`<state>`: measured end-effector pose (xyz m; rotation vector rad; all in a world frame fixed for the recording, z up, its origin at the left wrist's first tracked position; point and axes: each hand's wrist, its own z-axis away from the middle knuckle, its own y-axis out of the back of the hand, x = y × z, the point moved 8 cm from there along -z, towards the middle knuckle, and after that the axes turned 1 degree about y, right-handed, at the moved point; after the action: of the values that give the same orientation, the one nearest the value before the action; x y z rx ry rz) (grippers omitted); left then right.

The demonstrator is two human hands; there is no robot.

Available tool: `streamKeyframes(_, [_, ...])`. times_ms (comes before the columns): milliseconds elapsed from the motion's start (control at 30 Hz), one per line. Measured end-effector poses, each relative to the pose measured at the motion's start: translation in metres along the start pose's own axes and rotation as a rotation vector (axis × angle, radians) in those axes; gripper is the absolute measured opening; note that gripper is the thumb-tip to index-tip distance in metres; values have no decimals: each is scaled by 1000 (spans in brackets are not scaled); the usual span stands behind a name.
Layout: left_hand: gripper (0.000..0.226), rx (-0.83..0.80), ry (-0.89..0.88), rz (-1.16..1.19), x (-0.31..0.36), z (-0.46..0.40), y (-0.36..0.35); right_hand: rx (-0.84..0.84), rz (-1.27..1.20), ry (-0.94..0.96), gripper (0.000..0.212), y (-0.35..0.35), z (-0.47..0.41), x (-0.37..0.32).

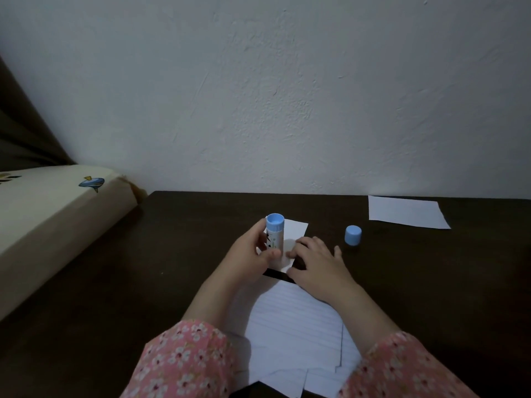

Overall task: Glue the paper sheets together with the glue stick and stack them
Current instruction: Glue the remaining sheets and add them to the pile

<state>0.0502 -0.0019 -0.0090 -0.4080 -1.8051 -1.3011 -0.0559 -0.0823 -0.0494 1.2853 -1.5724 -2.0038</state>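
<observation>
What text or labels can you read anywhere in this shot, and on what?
No text can be read.
Glue stick, held by the left hand: dark marks on its label, too blurred to read.
Lined paper: ruled lines only, no writing visible.
Cap and far sheet: no print visible.

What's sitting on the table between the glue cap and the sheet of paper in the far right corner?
Nothing. In the head view, the stretch of dark table between the blue cap and the far right paper sheet is bare.
</observation>
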Motion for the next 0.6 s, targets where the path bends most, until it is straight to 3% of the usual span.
streamKeyframes(600, [56, 153, 138, 60, -33, -2, 37, 9, -46, -22, 35, 2, -2, 1])
